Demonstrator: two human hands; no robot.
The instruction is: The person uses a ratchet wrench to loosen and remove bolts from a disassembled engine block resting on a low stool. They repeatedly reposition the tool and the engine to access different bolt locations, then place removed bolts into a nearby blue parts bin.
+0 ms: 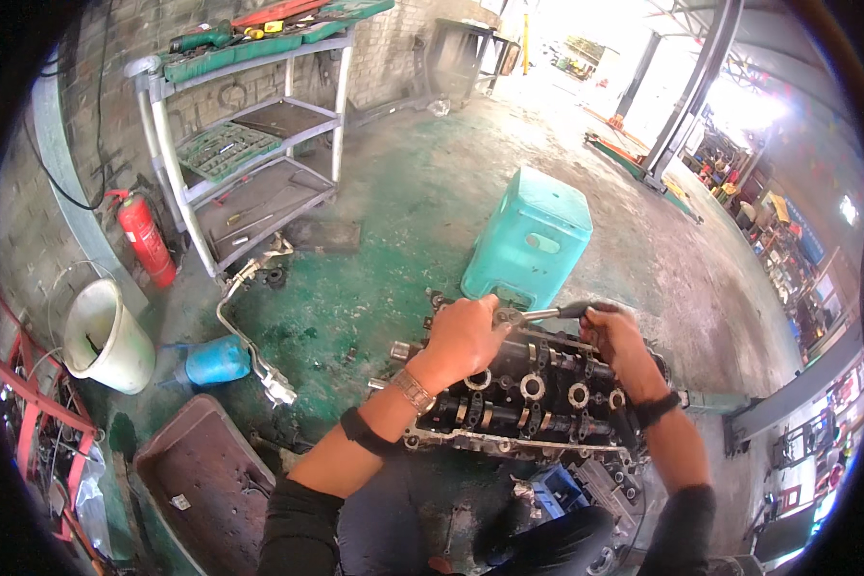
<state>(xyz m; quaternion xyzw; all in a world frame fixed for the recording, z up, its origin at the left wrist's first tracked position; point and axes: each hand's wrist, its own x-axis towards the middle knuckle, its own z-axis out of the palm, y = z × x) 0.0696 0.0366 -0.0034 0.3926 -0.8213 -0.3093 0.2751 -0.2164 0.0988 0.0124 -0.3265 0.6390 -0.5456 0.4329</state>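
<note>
- Knuckles up, the left hand point(461, 336) is closed round the drive end of a ratchet wrench point(542, 314); from here its fingertips are hidden.
- The right hand point(612, 334) grips the dark handle end, fingers curled.
- That wrench lies over the far side of the engine cylinder head point(509, 405). I'd press the drive end square and swing the handle smoothly, knuckles clear of metal.
- Just beyond stands a turquoise stool point(547, 213).
</note>
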